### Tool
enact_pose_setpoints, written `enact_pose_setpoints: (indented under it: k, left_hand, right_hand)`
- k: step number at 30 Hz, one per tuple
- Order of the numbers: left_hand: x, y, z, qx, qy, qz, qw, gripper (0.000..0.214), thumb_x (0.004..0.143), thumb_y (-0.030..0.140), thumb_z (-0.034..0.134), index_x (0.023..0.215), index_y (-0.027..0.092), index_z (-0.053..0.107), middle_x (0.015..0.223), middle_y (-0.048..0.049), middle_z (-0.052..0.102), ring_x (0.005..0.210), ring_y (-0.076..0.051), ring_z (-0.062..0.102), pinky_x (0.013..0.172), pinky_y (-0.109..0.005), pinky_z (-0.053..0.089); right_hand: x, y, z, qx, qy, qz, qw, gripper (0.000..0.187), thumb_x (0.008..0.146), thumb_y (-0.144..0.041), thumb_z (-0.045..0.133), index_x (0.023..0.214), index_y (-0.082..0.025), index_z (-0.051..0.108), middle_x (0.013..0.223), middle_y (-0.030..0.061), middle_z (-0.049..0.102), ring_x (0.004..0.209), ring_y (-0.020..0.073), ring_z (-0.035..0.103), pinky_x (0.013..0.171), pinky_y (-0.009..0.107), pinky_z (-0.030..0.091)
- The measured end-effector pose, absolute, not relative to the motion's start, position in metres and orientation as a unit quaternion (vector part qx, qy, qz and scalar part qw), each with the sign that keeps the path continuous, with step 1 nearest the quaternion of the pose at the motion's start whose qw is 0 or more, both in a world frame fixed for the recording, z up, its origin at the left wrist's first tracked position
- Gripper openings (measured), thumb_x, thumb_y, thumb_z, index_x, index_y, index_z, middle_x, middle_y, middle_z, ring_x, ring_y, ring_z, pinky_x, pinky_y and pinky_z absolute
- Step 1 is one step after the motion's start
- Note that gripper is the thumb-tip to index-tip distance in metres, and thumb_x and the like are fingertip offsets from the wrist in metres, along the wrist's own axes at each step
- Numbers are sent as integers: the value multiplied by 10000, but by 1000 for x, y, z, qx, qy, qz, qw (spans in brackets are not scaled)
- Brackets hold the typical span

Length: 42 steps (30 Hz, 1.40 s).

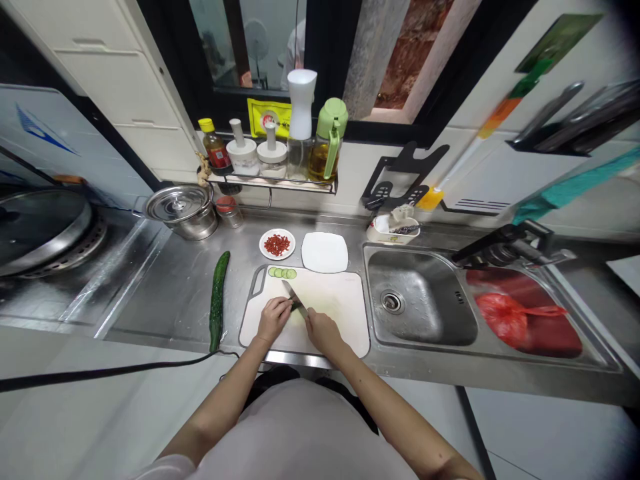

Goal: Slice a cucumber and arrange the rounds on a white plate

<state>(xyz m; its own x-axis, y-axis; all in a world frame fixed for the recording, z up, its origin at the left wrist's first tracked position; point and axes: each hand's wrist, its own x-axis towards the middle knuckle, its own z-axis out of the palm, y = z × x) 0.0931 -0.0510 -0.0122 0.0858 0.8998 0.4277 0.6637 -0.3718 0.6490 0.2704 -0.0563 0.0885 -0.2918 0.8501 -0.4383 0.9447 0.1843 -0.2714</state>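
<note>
A white cutting board lies on the steel counter in front of me. My right hand is closed on the handle of a knife, its blade pointing up and left over the board. My left hand is curled beside the blade, fingers pressed down on something I cannot make out. Several cucumber slices sit in a row at the board's far edge. A whole cucumber lies on the counter left of the board.
Behind the board are a small plate of red chopped bits and an empty white plate. A sink is right, with a red bag in the second basin. A lidded pot and a condiment rack stand behind.
</note>
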Motion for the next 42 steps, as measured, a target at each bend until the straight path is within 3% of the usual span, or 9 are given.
enact_pose_setpoints:
  k: [13, 42]
  left_hand:
    - [93, -51, -16, 730, 532, 408, 129, 207, 922, 246, 503, 1024, 222, 682, 983, -71, 667, 930, -180, 614, 828, -346, 530]
    - [93, -50, -18, 725, 533, 415, 131, 201, 924, 244, 496, 1008, 217, 676, 977, -62, 682, 916, -174, 612, 824, -340, 525]
  right_hand:
    - [258, -57, 91, 583, 769, -238, 112, 282, 951, -119, 290, 1140, -143, 498, 941, 135, 680, 926, 225, 657, 756, 303, 451]
    - [263, -64, 75, 578, 768, -251, 110, 298, 891, -48, 337, 1116, -144, 507, 929, 123, 682, 946, 205, 661, 782, 286, 455]
